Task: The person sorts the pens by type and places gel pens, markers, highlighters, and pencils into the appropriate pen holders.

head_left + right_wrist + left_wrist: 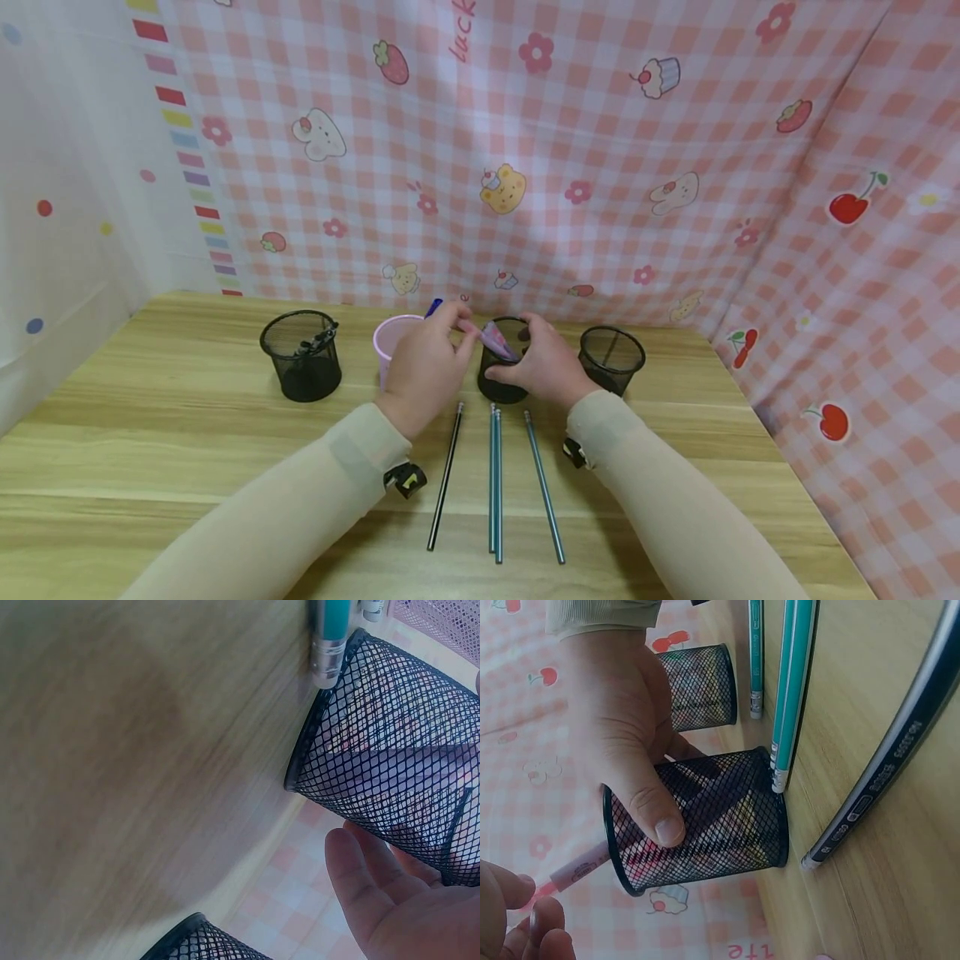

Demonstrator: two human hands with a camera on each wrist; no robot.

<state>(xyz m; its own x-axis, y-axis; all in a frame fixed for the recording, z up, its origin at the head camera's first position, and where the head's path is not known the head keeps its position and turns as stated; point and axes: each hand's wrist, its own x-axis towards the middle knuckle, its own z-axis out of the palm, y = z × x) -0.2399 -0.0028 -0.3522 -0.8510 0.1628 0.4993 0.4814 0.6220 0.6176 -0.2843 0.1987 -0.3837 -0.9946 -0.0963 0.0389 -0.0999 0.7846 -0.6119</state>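
My left hand [426, 367] pinches the end of a pink pen [583, 865] between thumb and fingertips. Most of that pen stands slanted inside a black mesh pen cup [501, 387], its lower part showing through the mesh. My right hand [553, 364] grips this cup from the right, thumb across the front and fingers round the far side. Behind my left hand, a pink pen cup [387, 337] is partly covered, and a blue pen end [435, 307] shows above the fingers.
Another black mesh cup [309, 379] on the left has small black objects at its rim. A third black cup [613, 354] stands right, partly behind my right wrist. On the wooden table lie a black pencil [446, 479] and several teal pencils [545, 487]. A checked cloth hangs behind.
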